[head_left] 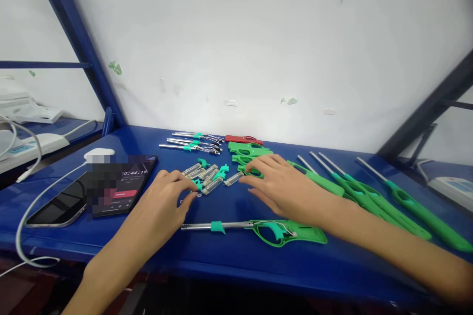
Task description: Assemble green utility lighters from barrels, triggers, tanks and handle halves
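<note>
My left hand [168, 194] is closed in a pinch, thumb and forefinger at a small teal trigger [198, 185]. My right hand [273, 182] has its fingertips at the near end of a clear fuel tank [233, 179], pinching it. Between the hands lie several more clear tanks [212, 185] and teal triggers [221, 171]. In front of them rests an opened green lighter shell [310, 234] with a metal tube [199, 226], a teal collar [218, 227] and a teal trigger fitted.
Behind lie metal tubes with wires [181, 146], green shell halves [247, 147] and a red shell [242, 139]. Long green lighters [421, 214] lie at the right. Two phones [127, 184] and a white cable [20, 226] occupy the left. A white wall [240, 49] closes the blue table's back.
</note>
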The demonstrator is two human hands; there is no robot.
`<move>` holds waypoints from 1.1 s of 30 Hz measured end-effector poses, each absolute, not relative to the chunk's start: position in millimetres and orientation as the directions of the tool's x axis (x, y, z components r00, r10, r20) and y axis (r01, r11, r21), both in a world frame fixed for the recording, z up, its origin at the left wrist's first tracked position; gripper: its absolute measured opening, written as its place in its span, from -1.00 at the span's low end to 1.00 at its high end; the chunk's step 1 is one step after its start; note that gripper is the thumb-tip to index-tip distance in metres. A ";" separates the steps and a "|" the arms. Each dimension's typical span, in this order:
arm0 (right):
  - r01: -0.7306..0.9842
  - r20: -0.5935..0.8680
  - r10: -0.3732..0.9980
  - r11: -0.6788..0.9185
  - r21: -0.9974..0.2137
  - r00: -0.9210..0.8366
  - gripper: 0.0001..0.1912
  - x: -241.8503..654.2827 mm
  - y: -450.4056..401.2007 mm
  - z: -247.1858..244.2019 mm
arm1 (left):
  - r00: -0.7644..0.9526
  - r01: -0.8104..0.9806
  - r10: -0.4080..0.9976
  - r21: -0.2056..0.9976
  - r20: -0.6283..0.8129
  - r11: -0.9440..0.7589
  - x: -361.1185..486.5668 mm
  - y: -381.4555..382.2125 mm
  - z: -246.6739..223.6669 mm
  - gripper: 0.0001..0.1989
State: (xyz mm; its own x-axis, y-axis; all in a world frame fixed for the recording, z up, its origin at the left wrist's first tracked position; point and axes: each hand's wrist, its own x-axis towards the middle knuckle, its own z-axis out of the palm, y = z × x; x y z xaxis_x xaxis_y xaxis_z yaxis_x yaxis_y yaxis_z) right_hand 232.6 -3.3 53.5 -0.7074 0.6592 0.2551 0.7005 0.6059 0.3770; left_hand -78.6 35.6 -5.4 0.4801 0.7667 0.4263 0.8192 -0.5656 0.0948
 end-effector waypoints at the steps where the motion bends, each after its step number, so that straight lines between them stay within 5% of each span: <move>1: 0.689 0.225 0.666 0.595 0.414 -0.711 -0.77 229.0 7.5 53.3 | 0.482 0.823 0.776 0.093 0.406 -0.560 -76.5 34.5 -5.3 -0.91; 9: 0.521 0.009 0.637 0.621 0.586 -0.771 -0.74 207.3 47.1 41.3 | 0.484 0.864 0.847 0.036 0.220 -0.503 -66.1 35.6 -2.9 -0.76; 17: 0.437 -0.057 0.581 0.670 0.600 -0.812 -0.74 208.1 40.7 46.0 | 0.455 0.890 0.883 -0.061 0.116 -0.451 -54.7 37.6 -3.6 -0.64; 33: 0.673 0.355 0.583 0.702 0.234 -0.731 -0.90 273.5 9.6 58.8 | 0.521 0.853 0.836 -0.114 0.169 -0.509 -65.4 36.6 -6.5 -0.72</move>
